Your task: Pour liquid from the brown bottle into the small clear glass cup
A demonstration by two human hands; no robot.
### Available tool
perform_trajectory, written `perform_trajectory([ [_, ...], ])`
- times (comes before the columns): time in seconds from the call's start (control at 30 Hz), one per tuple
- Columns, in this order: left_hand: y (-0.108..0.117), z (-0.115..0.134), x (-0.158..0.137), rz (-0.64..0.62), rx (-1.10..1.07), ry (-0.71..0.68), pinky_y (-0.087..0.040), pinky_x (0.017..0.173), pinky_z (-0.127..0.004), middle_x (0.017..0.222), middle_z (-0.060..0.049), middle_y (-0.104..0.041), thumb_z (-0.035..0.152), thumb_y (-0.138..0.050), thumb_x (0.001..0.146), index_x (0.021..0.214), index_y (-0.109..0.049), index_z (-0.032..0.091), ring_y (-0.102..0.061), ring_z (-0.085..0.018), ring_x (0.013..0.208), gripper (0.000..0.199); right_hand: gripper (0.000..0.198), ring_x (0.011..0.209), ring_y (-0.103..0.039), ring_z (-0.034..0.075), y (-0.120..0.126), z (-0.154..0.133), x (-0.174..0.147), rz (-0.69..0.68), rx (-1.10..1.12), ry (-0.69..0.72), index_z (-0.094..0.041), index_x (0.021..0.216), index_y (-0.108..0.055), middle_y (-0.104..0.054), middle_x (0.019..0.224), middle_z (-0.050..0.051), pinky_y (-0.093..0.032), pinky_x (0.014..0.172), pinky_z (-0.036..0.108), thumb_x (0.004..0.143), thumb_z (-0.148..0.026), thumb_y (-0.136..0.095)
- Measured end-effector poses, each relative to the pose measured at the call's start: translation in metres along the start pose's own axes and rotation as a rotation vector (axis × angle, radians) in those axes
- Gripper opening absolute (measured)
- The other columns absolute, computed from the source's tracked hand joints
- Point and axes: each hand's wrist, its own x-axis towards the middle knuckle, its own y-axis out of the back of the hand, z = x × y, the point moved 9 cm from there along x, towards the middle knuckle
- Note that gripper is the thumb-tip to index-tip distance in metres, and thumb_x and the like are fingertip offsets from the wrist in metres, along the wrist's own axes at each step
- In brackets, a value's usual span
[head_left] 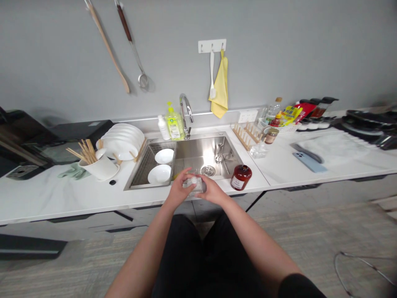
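My left hand (pixel 178 189) and my right hand (pixel 212 191) are closed around the two sides of a small clear container (pixel 195 186). It is held over the front edge of the steel sink (pixel 194 151), and my fingers cover part of it, so its exact kind is unclear. An amber bottle (pixel 241 178) with a white label and an uncapped neck stands on the counter to the right of my right hand. Left of my hands, two white bowls (pixel 159 174) sit in a wire drainer inside the sink.
A chrome faucet (pixel 187 111) rises behind the sink, beside a green soap bottle (pixel 175 124). White plates (pixel 124 138) and a holder of chopsticks (pixel 101 166) stand left. A wooden rack (pixel 245 136), a brown-labelled jar (pixel 271 135) and a blue phone (pixel 309 161) lie right.
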Motion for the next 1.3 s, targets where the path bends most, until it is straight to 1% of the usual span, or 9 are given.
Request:
perform_trajectory([
  [0.1, 0.001, 0.002, 0.003, 0.032, 0.064, 0.010, -0.059, 0.118, -0.050, 0.122, -0.008, -0.080, 0.036, -0.094, 0.081, 0.158, -0.062, 0.024, -0.078, -0.028, 0.118, 0.084, 0.095, 0.149, -0.068, 0.042, 0.000, 0.004, 0.000, 0.013, -0.006, -0.006, -0.026, 0.161, -0.063, -0.070, 0.162, 0.017, -0.049, 0.129, 0.061, 0.074, -0.032, -0.103],
  [0.27, -0.008, 0.014, 0.003, -0.118, 0.028, -0.047, -0.051, 0.129, -0.053, 0.145, -0.014, -0.078, 0.034, -0.084, 0.092, 0.156, -0.066, 0.026, -0.069, -0.034, 0.146, 0.067, 0.093, 0.149, -0.068, 0.041, -0.001, -0.004, 0.000, -0.004, 0.007, 0.041, -0.025, 0.160, -0.063, -0.070, 0.162, 0.017, -0.050, 0.129, 0.058, 0.076, -0.029, -0.102],
  [0.43, 0.003, 0.006, 0.002, 0.000, 0.082, 0.017, -0.058, 0.120, -0.051, 0.126, -0.010, -0.080, 0.033, -0.094, 0.081, 0.153, -0.068, 0.024, -0.078, -0.031, 0.122, 0.076, 0.097, 0.150, -0.068, 0.043, -0.002, 0.003, 0.000, 0.006, -0.020, 0.001, -0.025, 0.161, -0.063, -0.070, 0.163, 0.018, -0.049, 0.129, 0.061, 0.074, -0.031, -0.103],
  [0.6, -0.009, 0.013, 0.002, -0.124, 0.070, -0.041, -0.052, 0.128, -0.055, 0.155, -0.015, -0.073, 0.035, -0.090, 0.088, 0.158, -0.066, 0.026, -0.070, -0.037, 0.144, 0.075, 0.097, 0.154, -0.065, 0.040, -0.004, 0.001, 0.000, -0.013, 0.026, 0.051, -0.027, 0.165, -0.059, -0.066, 0.168, 0.016, -0.049, 0.131, 0.058, 0.077, -0.028, -0.101],
  [0.7, -0.001, 0.007, 0.004, -0.041, 0.025, 0.000, -0.055, 0.124, -0.055, 0.138, -0.015, -0.080, 0.036, -0.090, 0.088, 0.155, -0.067, 0.025, -0.076, -0.035, 0.134, 0.071, 0.097, 0.153, -0.066, 0.041, -0.002, -0.002, 0.000, -0.015, 0.008, 0.048, -0.025, 0.164, -0.060, -0.067, 0.167, 0.018, -0.048, 0.132, 0.058, 0.076, -0.030, -0.102],
  [0.8, 0.000, 0.004, 0.004, 0.006, 0.046, 0.021, -0.056, 0.121, -0.056, 0.120, -0.011, -0.083, 0.037, -0.098, 0.078, 0.159, -0.063, 0.022, -0.079, -0.034, 0.122, 0.089, 0.097, 0.152, -0.067, 0.042, -0.001, -0.003, 0.000, -0.008, 0.000, 0.046, -0.024, 0.164, -0.061, -0.068, 0.165, 0.018, -0.048, 0.131, 0.059, 0.076, -0.029, -0.102],
  [0.97, -0.004, 0.011, 0.000, -0.053, -0.003, -0.017, -0.054, 0.124, -0.054, 0.125, -0.012, -0.085, 0.037, -0.089, 0.090, 0.163, -0.061, 0.025, -0.074, -0.035, 0.140, 0.080, 0.096, 0.151, -0.067, 0.041, -0.002, -0.003, 0.000, -0.004, 0.012, 0.064, -0.027, 0.165, -0.061, -0.069, 0.165, 0.015, -0.048, 0.131, 0.059, 0.077, -0.030, -0.101],
  [1.2, 0.006, 0.017, 0.005, 0.156, 0.224, -0.016, -0.061, 0.112, -0.051, 0.103, -0.006, -0.082, 0.033, -0.100, 0.074, 0.127, -0.080, 0.023, -0.080, -0.030, 0.108, 0.058, 0.100, 0.155, -0.064, 0.043, -0.005, 0.014, 0.000, 0.006, -0.049, 0.003, -0.025, 0.167, -0.060, -0.065, 0.169, 0.019, -0.048, 0.131, 0.062, 0.076, -0.034, -0.102],
  [1.3, 0.003, 0.024, 0.006, 0.122, 0.230, -0.038, -0.060, 0.114, -0.053, 0.114, -0.008, -0.083, 0.035, -0.099, 0.074, 0.138, -0.077, 0.023, -0.079, -0.031, 0.112, 0.069, 0.102, 0.155, -0.065, 0.042, -0.005, 0.010, 0.001, 0.001, -0.031, 0.010, -0.026, 0.167, -0.059, -0.066, 0.168, 0.018, -0.048, 0.132, 0.061, 0.075, -0.030, -0.102],
])
